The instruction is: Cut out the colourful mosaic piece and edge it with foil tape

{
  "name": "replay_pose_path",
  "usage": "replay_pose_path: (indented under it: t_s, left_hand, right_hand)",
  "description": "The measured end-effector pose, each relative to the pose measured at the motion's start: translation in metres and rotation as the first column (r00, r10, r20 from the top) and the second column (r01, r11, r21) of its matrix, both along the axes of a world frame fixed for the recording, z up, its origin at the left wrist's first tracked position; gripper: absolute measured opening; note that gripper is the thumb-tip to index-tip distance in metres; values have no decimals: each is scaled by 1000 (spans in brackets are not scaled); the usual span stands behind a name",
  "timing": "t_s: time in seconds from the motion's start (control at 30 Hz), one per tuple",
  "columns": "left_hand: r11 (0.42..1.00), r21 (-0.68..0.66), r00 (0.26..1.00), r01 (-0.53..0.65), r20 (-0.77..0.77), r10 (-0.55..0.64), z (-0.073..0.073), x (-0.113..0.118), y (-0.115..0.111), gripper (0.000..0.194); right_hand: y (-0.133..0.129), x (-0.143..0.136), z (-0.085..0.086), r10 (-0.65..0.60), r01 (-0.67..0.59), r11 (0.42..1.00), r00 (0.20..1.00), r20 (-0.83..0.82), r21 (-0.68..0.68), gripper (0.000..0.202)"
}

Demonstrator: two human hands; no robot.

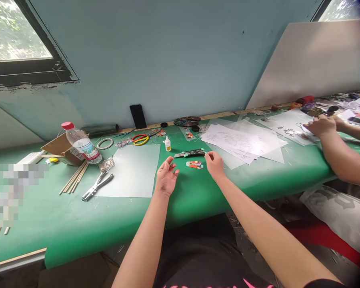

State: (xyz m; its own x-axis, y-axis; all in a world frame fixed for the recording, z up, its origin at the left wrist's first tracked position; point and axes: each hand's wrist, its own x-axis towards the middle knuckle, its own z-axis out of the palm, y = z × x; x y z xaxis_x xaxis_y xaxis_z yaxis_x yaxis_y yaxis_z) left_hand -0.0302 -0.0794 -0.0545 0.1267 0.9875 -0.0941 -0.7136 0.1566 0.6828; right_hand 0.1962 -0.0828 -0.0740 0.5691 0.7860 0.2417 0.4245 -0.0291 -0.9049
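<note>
My left hand is held over the front of the green-topped table, palm turned up, with its fingers loosely curled and apart and nothing visible in them. My right hand has its fingers pinched together at the right end of a black and green utility knife. Whether the fingertips grip the knife or something small is hidden. Between the hands lies a small, flat, colourful piece. Just behind the knife stands a small glue bottle with a yellow label.
Left of my hands are a translucent sheet, pliers, wooden sticks, a water bottle and scissors. A phone leans on the wall. Drawn papers lie right; beyond them are another person's hands.
</note>
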Motion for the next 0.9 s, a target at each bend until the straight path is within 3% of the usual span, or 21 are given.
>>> replay_pose_path:
  t_s: [0.23, 0.6, 0.9]
  left_hand:
    - [999, -37, 1000, -26, 9, 26, -6, 1, 3, 32]
    - [1000, -14, 999, 10, 44, -9, -2, 0, -1, 24]
    - [999, -28, 994, 42, 98, -39, -3, -2, 0, 34]
  right_hand:
    - [0, 0, 0, 12, -12, 1000, 1000, 13, -5, 28]
    - [0, -3, 1, 70, -67, 997, 995, 71, -35, 24]
    - [-2, -4, 2, 87, -81, 995, 991, 104, -61, 21]
